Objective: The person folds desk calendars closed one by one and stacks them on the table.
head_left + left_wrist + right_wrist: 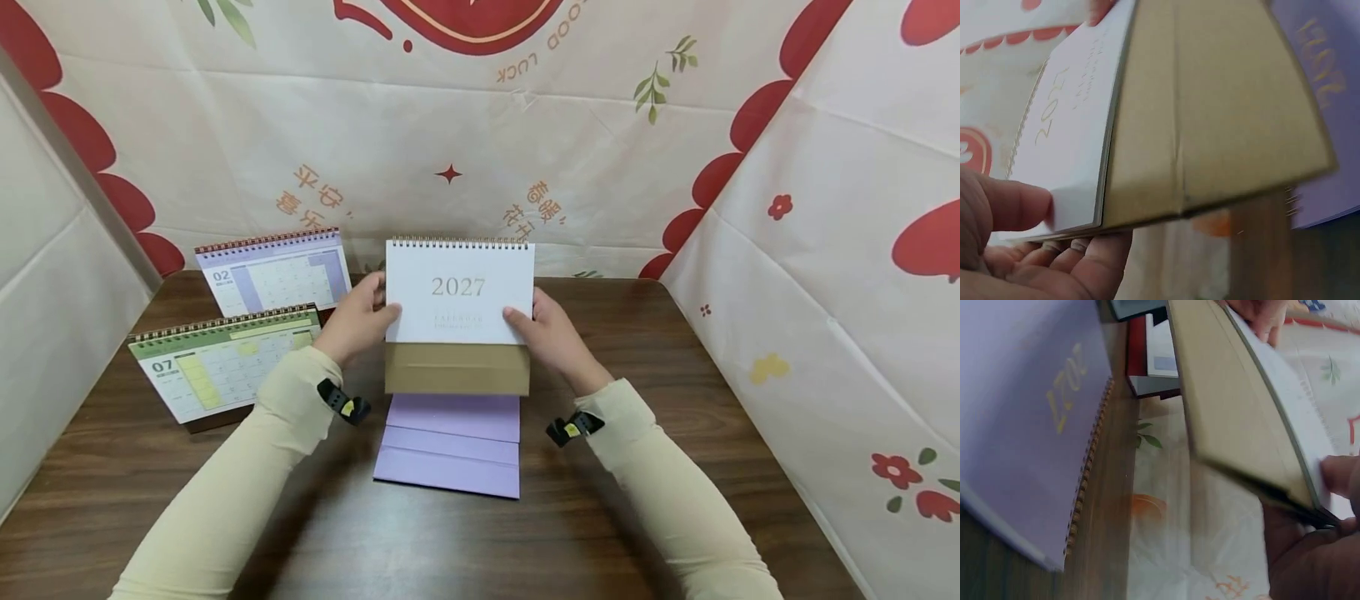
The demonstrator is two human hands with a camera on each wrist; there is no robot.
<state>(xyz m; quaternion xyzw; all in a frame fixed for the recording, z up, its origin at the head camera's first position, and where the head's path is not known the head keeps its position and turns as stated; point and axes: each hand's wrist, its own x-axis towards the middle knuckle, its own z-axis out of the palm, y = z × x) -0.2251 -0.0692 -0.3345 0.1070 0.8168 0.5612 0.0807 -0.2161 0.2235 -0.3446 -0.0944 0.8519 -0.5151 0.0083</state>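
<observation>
Both hands hold up a desk calendar (459,265) by its two sides. Its white cover reads 2027, a spiral binding runs along the top, and a tan card base (457,369) hangs below the cover. My left hand (360,319) pinches the left edge, thumb on the cover and fingers behind, as the left wrist view also shows. At the right edge my right hand (553,332) grips the same way, its fingers mostly hidden behind. Below the held calendar lies a purple calendar (452,454), its upper part hidden; the right wrist view shows gold 2027 on its cover (1016,425).
To the left, a green-topped calendar (225,371) showing 07 stands on the brown wooden table (420,554). Behind it stands a purple-topped calendar (281,275) showing 02. Printed white cloth (480,150) rises at the table's back and sides.
</observation>
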